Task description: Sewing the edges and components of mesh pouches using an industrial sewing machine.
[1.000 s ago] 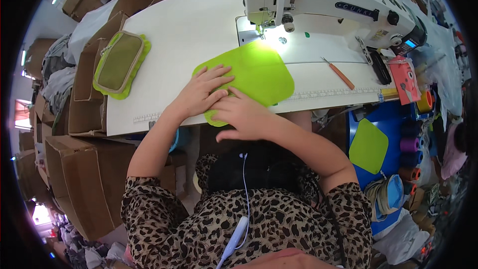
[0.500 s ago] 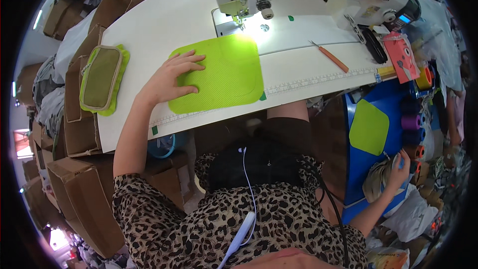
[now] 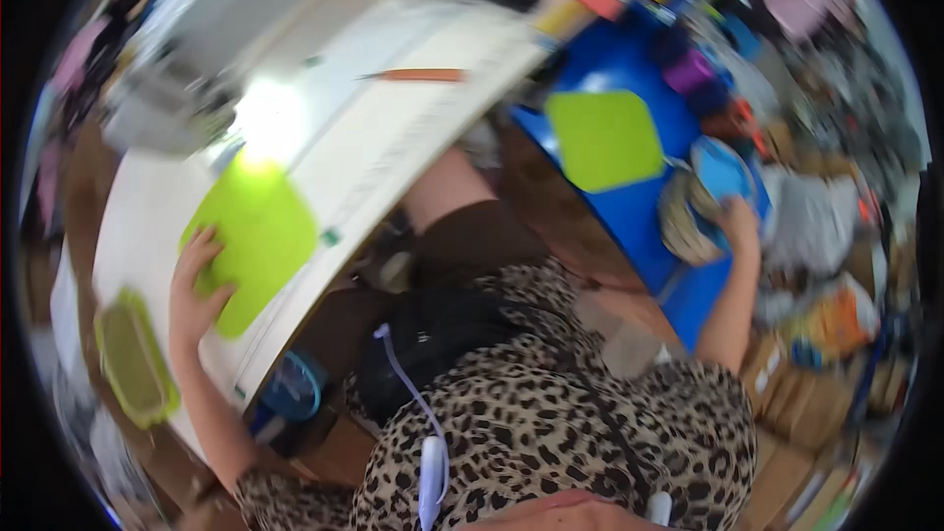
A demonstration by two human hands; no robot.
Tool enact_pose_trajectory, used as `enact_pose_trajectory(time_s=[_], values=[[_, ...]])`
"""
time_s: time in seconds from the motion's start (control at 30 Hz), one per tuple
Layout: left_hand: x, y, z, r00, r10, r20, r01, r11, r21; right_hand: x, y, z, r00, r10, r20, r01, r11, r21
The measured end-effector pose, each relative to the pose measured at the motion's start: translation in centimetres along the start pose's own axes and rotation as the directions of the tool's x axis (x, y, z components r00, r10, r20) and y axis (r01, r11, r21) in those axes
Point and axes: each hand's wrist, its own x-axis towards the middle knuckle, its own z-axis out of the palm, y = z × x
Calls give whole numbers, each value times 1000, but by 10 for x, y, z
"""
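Note:
My left hand lies with spread fingers on a lime-green fabric panel with rounded corners, flat on the white sewing table. The panel's far edge sits under the bright lamp of the sewing machine. Over on the right, my right hand curls its fingers at the edge of a beige fabric bundle, curved and loosely folded. A light-blue round piece shows beside those fingers; blur hides its kind. Another lime-green panel rests on the blue surface beyond the bundle.
The sewing machine stands at the far left. An orange-handled pointed tool lies on the table. A green-edged olive pouch is at the left edge. Thread spools line the blue surface's far side. Plastic bags crowd the right.
The view has swung to the right, so the table appears tilted and further left. My left hand stays on the green panel, and my right hand remains at the beige bundle.

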Motion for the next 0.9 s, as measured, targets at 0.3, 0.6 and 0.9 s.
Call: enact_pose_trajectory(time_s=[0.3, 0.6, 0.9], values=[[21, 35, -12, 1000, 6, 29, -9, 992, 128, -38, 56, -126, 918, -27, -395, 390, 227, 892], [3, 94, 14, 996, 43, -84, -92, 638, -765, -52, -320, -108, 700, -632, -334, -185, -611, 769], [-23, 91, 33, 993, -51, 106, 114, 179, -977, -106, -480, -87, 198, -892, -406, -509, -448, 735]])
